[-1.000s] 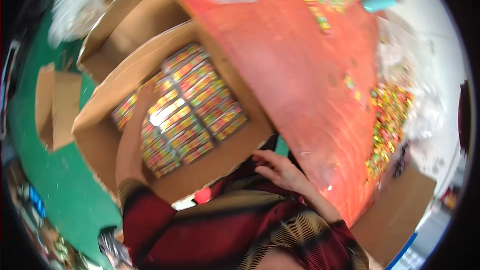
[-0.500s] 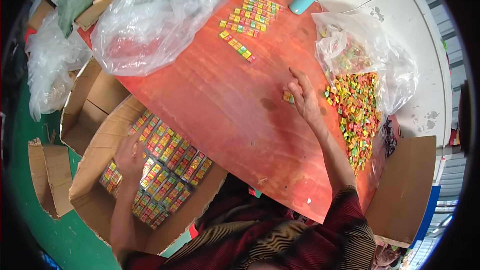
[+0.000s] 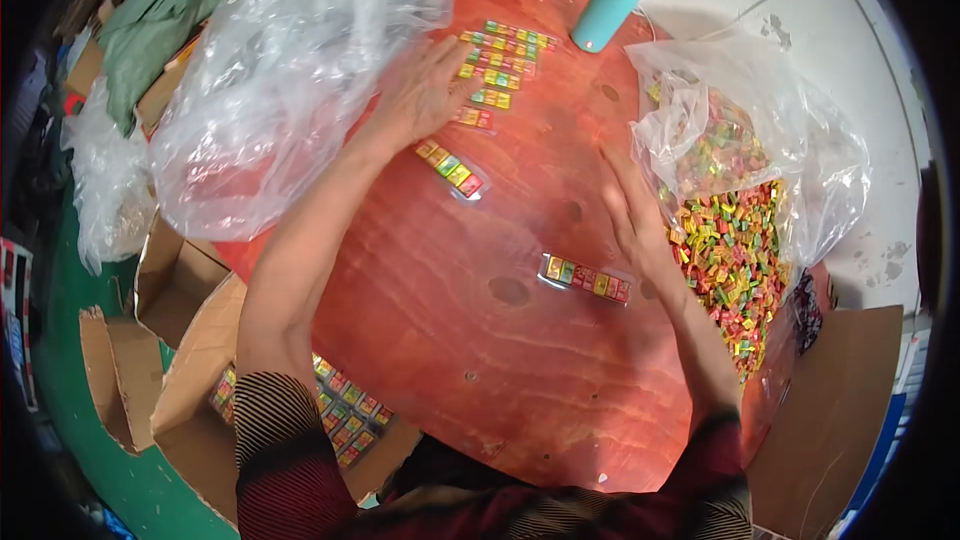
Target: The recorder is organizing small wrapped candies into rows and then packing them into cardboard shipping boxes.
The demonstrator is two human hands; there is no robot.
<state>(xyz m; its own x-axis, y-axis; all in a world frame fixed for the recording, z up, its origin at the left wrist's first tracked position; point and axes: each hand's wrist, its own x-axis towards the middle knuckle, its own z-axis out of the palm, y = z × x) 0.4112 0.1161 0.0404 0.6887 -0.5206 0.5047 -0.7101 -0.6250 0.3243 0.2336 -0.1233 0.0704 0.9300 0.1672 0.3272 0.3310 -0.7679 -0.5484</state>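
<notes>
My left hand [image 3: 425,95] lies over the left side of several rows of small colourful wrapped squares [image 3: 500,65] at the back of the red table. Its fingers are stretched out, partly over the rows, and I see nothing gripped in them. A single clear-packed strip of squares [image 3: 450,170] lies slanted just in front. My right hand [image 3: 635,210] is open above the table, its fingers extended, beside the heap of loose wrapped pieces [image 3: 735,270]. Another clear-packed strip [image 3: 586,278] lies on the table just below and left of it, apart from the fingers.
A large clear plastic bag [image 3: 290,90] covers the table's back left. A turquoise bottle [image 3: 612,2] stands at the back. Another clear bag [image 3: 800,130] partly covers the heap. A cardboard box [image 3: 200,420] with packed strips stands at the lower left, another box [image 3: 840,420] at the right.
My left hand has left the cardboard box and reached across to the rows at the back. My right hand stays near the heap; the strip near it now shows fully. The view has shifted.
</notes>
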